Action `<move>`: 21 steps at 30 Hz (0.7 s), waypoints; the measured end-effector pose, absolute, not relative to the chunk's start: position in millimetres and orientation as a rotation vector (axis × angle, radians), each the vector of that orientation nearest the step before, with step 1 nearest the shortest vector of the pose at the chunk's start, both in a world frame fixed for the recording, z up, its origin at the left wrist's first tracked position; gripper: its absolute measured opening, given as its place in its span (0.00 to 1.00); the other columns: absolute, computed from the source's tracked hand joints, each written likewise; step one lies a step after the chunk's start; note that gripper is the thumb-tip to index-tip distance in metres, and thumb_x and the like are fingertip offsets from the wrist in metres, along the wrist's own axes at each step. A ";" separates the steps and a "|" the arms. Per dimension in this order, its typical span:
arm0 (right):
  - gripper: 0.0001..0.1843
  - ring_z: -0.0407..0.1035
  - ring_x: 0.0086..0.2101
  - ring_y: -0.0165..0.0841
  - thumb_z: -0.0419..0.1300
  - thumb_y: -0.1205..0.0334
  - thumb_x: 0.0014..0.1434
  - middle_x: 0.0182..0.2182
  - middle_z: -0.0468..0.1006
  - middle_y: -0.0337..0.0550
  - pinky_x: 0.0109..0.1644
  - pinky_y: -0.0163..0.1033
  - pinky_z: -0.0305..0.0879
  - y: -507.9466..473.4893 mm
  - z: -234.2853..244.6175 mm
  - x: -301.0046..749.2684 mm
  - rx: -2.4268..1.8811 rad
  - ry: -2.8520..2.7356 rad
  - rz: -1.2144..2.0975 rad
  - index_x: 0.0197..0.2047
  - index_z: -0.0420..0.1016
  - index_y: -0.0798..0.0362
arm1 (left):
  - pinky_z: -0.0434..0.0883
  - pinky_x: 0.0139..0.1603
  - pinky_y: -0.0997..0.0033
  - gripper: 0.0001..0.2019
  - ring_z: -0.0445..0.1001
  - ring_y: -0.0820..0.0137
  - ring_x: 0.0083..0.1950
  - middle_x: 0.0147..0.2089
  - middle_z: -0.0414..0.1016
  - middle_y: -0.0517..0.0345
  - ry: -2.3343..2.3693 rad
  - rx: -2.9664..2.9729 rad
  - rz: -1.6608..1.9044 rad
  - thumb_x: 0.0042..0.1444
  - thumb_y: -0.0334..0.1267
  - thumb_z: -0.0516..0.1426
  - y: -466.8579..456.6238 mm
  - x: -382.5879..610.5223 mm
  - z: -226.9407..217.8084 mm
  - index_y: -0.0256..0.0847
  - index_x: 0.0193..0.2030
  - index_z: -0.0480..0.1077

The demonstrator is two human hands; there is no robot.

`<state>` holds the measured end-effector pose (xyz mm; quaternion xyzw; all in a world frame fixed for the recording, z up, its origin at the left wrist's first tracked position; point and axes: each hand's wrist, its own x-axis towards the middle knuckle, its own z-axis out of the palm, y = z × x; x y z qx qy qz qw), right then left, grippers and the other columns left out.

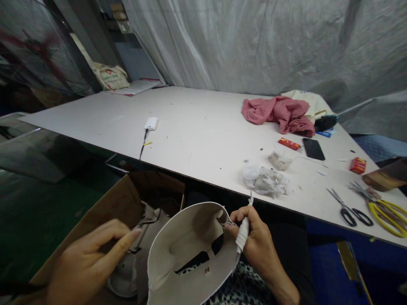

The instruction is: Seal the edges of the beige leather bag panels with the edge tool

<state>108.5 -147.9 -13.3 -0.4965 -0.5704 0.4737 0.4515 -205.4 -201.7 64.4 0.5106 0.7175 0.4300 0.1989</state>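
Note:
A beige hollow shell [187, 226] with a wide rim, cut-out openings and a small "H" mark rests in front of my lap. My right hand [254, 237] pinches its rim between thumb and fingers. In that same hand lies a slim pointed tool [243, 235], its handle wrapped in pale tape, its kind unclear. My left hand [92, 254], slightly blurred, is held left of the shell and apart from it. Its thumb and forefinger are pinched together; anything between them is too fine to see. Below it, a cardboard box [104, 216] holds more beige pieces [152, 220].
On the white table [190, 135] are bagged thread-like bundles [265, 180], black scissors [349, 209], yellow-handled scissors [386, 214], a phone [313, 149], a red packet [289, 144], a small red box [358, 165], a pink cloth [276, 112] and a white device [151, 123] with a cable.

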 end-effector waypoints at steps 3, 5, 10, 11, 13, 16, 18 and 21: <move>0.11 0.71 0.31 0.30 0.68 0.61 0.62 0.35 0.78 0.37 0.34 0.32 0.67 -147.0 -9.3 111.8 -1.177 -1.470 1.137 0.36 0.67 0.49 | 0.77 0.39 0.67 0.10 0.78 0.58 0.37 0.33 0.82 0.52 1.706 1.650 1.119 0.41 0.49 0.72 -149.9 -188.2 89.9 0.48 0.27 0.84; 0.09 0.71 0.30 0.29 0.67 0.63 0.62 0.34 0.79 0.36 0.34 0.32 0.66 -146.3 -5.9 113.7 -1.142 -1.527 1.118 0.36 0.69 0.49 | 0.78 0.49 0.63 0.10 0.81 0.54 0.45 0.41 0.85 0.48 1.420 1.743 0.954 0.42 0.43 0.72 -110.8 -164.9 99.1 0.48 0.34 0.86; 0.07 0.73 0.31 0.30 0.67 0.65 0.63 0.35 0.81 0.37 0.36 0.31 0.67 -141.3 -2.4 118.3 -1.081 -1.571 1.070 0.37 0.71 0.49 | 0.76 0.58 0.57 0.17 0.83 0.53 0.52 0.49 0.87 0.51 0.751 1.812 0.414 0.44 0.37 0.72 -40.9 -104.8 85.5 0.51 0.44 0.86; 0.07 0.74 0.32 0.30 0.67 0.64 0.63 0.35 0.81 0.37 0.36 0.32 0.68 -139.7 -2.8 119.4 -1.095 -1.557 1.045 0.37 0.71 0.49 | 0.77 0.55 0.58 0.18 0.84 0.53 0.51 0.47 0.87 0.52 0.695 1.797 0.314 0.45 0.39 0.72 -34.7 -96.6 79.0 0.51 0.46 0.86; 0.07 0.76 0.34 0.32 0.67 0.63 0.64 0.35 0.82 0.38 0.38 0.33 0.70 -136.3 -4.8 121.3 -1.144 -1.512 0.965 0.37 0.71 0.49 | 0.78 0.49 0.61 0.20 0.84 0.53 0.48 0.46 0.87 0.54 0.636 1.767 0.164 0.49 0.42 0.71 -28.7 -85.1 66.2 0.51 0.51 0.84; 0.08 0.77 0.34 0.32 0.67 0.62 0.64 0.36 0.82 0.39 0.38 0.33 0.71 -131.2 -10.1 122.2 -1.233 -1.440 0.821 0.36 0.70 0.48 | 0.77 0.45 0.66 0.22 0.83 0.56 0.47 0.47 0.87 0.56 0.658 1.727 0.130 0.54 0.41 0.67 -30.0 -75.3 51.2 0.50 0.57 0.82; 0.08 0.77 0.33 0.32 0.66 0.62 0.65 0.35 0.82 0.38 0.37 0.33 0.71 -128.0 -13.8 121.3 -1.271 -1.401 0.762 0.36 0.70 0.48 | 0.75 0.44 0.68 0.21 0.83 0.58 0.45 0.46 0.87 0.57 0.735 1.702 0.194 0.52 0.38 0.68 -34.4 -69.0 43.7 0.49 0.55 0.83; 0.07 0.77 0.33 0.31 0.65 0.62 0.66 0.35 0.82 0.38 0.36 0.32 0.72 -123.7 -17.9 120.4 -1.267 -1.376 0.761 0.38 0.70 0.48 | 0.74 0.40 0.69 0.16 0.82 0.60 0.41 0.39 0.86 0.57 0.916 1.609 0.359 0.48 0.35 0.68 -41.8 -56.9 33.1 0.46 0.46 0.85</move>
